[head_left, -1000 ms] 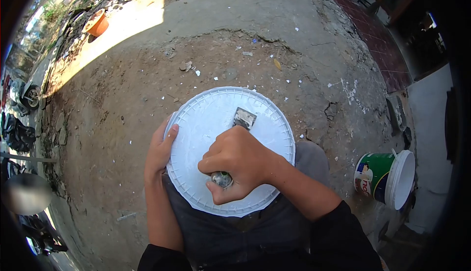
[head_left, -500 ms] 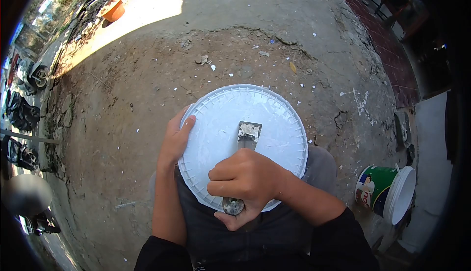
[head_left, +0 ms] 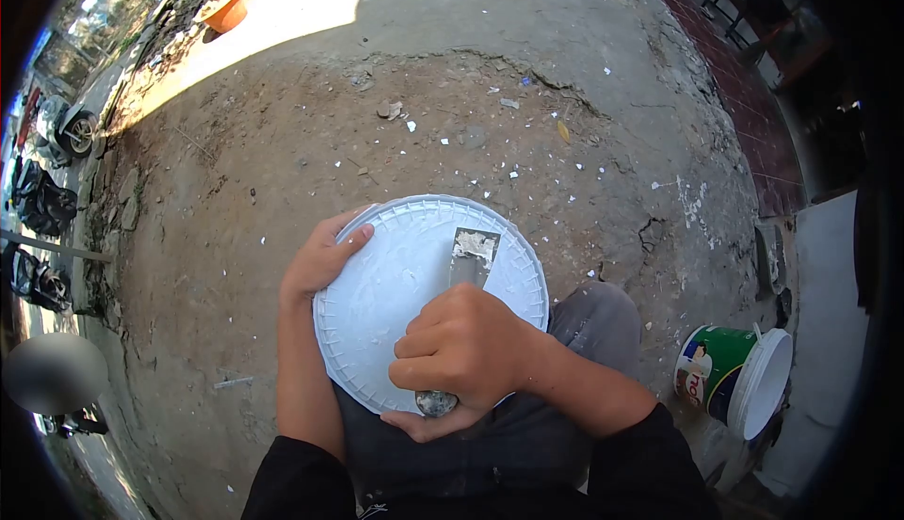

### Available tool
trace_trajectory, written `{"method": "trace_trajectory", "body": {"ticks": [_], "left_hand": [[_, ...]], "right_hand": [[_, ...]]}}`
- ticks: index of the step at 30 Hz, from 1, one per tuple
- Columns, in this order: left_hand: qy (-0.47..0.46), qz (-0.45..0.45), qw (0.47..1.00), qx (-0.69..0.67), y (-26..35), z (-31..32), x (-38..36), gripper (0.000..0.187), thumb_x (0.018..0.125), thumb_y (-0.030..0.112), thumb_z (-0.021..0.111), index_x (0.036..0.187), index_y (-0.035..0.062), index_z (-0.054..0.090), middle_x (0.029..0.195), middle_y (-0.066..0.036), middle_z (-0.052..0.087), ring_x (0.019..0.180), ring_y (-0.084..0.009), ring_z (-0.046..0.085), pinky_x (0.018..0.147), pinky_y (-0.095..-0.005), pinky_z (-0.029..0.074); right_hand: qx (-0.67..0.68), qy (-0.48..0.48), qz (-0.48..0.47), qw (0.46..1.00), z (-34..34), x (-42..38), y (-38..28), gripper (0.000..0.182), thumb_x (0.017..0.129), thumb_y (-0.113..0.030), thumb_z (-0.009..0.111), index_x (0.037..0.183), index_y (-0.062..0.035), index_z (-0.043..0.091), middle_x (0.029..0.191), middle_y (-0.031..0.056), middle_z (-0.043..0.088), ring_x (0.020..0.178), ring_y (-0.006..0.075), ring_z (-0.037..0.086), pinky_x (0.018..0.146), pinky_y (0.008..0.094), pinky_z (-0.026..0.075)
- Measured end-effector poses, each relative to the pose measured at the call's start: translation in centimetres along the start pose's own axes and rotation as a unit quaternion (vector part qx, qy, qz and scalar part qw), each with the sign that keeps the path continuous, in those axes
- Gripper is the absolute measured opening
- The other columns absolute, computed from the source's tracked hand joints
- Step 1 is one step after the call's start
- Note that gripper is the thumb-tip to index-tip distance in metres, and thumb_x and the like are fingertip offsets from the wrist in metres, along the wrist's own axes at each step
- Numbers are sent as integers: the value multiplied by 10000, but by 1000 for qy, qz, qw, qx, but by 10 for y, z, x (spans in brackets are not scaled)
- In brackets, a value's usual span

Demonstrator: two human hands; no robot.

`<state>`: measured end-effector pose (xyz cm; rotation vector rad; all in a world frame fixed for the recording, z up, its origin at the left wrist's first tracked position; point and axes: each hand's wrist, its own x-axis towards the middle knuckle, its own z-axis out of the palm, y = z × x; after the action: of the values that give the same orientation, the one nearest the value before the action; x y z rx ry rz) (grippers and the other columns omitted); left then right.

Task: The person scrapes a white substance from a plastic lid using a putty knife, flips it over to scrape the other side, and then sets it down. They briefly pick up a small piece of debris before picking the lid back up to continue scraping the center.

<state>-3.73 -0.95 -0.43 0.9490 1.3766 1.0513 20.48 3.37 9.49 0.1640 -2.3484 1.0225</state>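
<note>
A round white bucket lid (head_left: pixel 381 299) with a ribbed rim rests over my lap, thin wet-looking smears on its face. My left hand (head_left: pixel 325 261) grips its upper left rim, thumb on top and fingers hidden beneath. Closed round the handle of a putty knife (head_left: pixel 471 271), my right hand (head_left: pixel 461 351) is over the lower right of the lid. The flat metal blade points away from me over the lid and carries a clump of whitish residue near its tip. The knife's dark rounded handle end shows below my fist.
A green and white paint bucket (head_left: pixel 720 374) lies on its side at the right, by a pale wall (head_left: pixel 829 332). White flakes dot the cracked ground (head_left: pixel 264 172). An orange pot (head_left: pixel 226 14) stands far left; motorbikes (head_left: pixel 71 134) line the left edge.
The lid has shifted left and toward me, tilting a little, and my left hand has gone left with it. The putty knife's blade is now nearer the lid's right rim.
</note>
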Motion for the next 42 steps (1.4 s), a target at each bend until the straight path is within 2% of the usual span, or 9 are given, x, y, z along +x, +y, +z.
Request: {"method": "trace_trajectory", "body": {"ticks": [9,11,22,24,25,28,32,36,42], "left_hand": [[-2,-9,999,-50,-1,4,3,469,997,242,605,1350,-62,549,1178,-131,672,1024,-156,631,871,-280,518],[-56,13,998,27,-2,13,8,472,1001,251,601,1356,-55,546,1185,-124,670,1025,-152,628,875,-285,518],[-89,-42,995,22,-16,14,17,481,1007,276,590,1377,-26,535,1231,-109,650,1099,-157,589,939,-306,487],[-81,-41,995,38,-19,14,19,478,1009,276,588,1378,-24,534,1233,-111,648,1104,-160,588,939,-307,488],[-87,-31,995,34,-18,14,20,475,1011,273,586,1377,-25,534,1238,-113,645,1110,-161,587,944,-307,487],[-92,-45,995,21,-20,10,20,473,1012,271,585,1377,-25,533,1250,-116,640,1121,-162,584,952,-305,483],[-73,-81,994,30,-26,15,22,467,1012,264,583,1373,-27,535,1257,-115,639,1120,-157,585,951,-293,481],[-76,-50,995,29,-25,10,23,460,1012,261,582,1369,-26,538,1259,-116,639,1111,-153,587,946,-292,484],[-88,-67,994,27,-23,13,26,456,1012,259,582,1366,-26,540,1268,-116,636,1097,-153,591,938,-290,488]], "right_hand": [[22,32,-14,999,9,-1,0,275,720,-215,743,629,-94,515,549,10,442,444,212,505,407,345,373],[20,27,-10,999,8,-2,4,276,716,-204,739,616,-93,507,547,12,439,431,213,495,400,345,367],[5,5,28,1000,8,-8,21,256,665,-146,717,571,-93,485,492,3,399,390,201,446,379,341,324],[-30,-29,60,997,9,-7,22,263,699,-233,696,531,-83,562,456,26,495,407,245,532,420,361,397],[32,22,22,999,12,-6,16,246,661,-135,706,560,-91,486,484,8,416,394,196,463,379,332,333],[29,-11,31,999,6,-1,5,258,696,-214,687,517,-85,553,455,32,498,405,241,530,421,352,396],[1,32,51,998,15,-10,37,210,648,-118,694,567,-85,502,484,14,408,400,207,462,386,330,346],[59,43,-7,997,13,4,0,198,638,-112,677,557,-91,497,455,15,374,395,211,450,389,333,346],[-16,16,53,998,20,-7,27,228,669,-165,717,587,-96,515,520,16,449,420,196,486,395,337,353]]}}
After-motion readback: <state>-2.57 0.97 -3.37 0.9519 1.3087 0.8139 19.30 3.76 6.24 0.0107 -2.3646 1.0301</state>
